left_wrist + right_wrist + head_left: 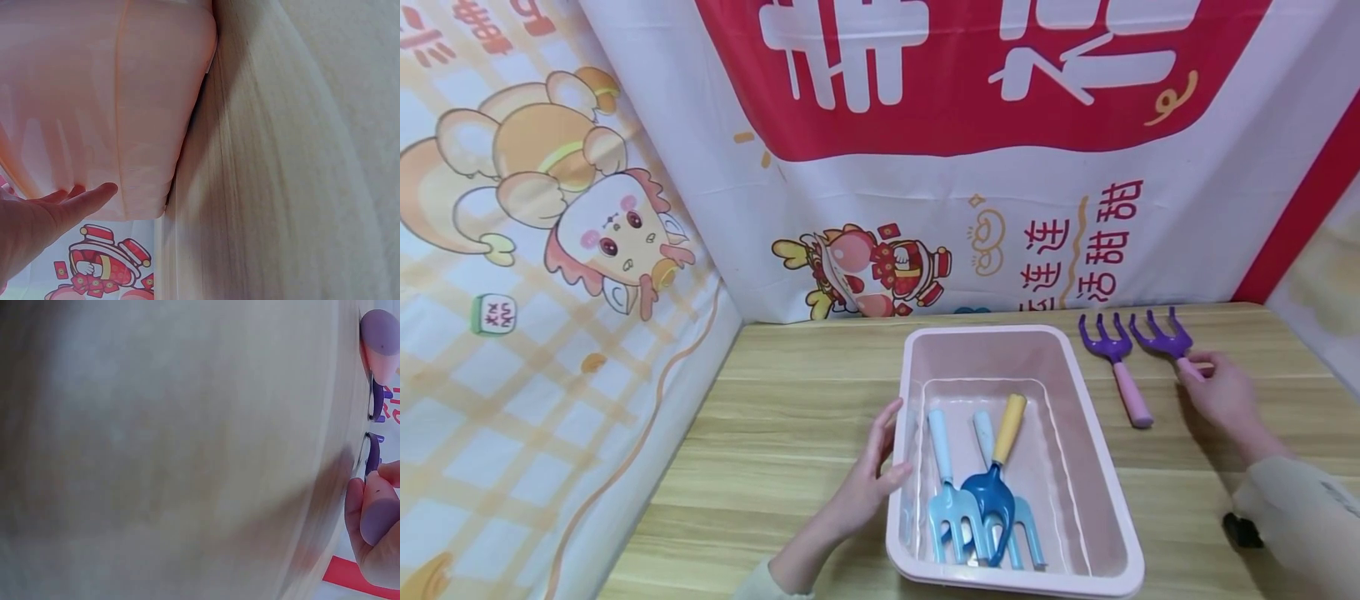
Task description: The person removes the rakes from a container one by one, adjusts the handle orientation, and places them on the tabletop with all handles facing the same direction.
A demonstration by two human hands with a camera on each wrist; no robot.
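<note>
In the head view my right hand (1223, 398) grips the pink handle of a purple hand rake (1167, 340) on the table's right side. A second purple hand rake (1122, 375) with a pink handle lies just left of it. My left hand (867, 479) rests against the left wall of a pink plastic bin (1093, 450), its fingers straight on the outside and at the rim. Inside the bin lie a light blue hand fork (951, 500), another light blue fork (1028, 529) partly covered, and a dark blue tool (988, 496) with a yellow handle across it.
The wooden table (790, 400) runs up to a white printed cloth (865, 200) at the back. Another printed cloth (550, 350) hangs along the left side. A small black object (1242, 530) shows beside the right sleeve.
</note>
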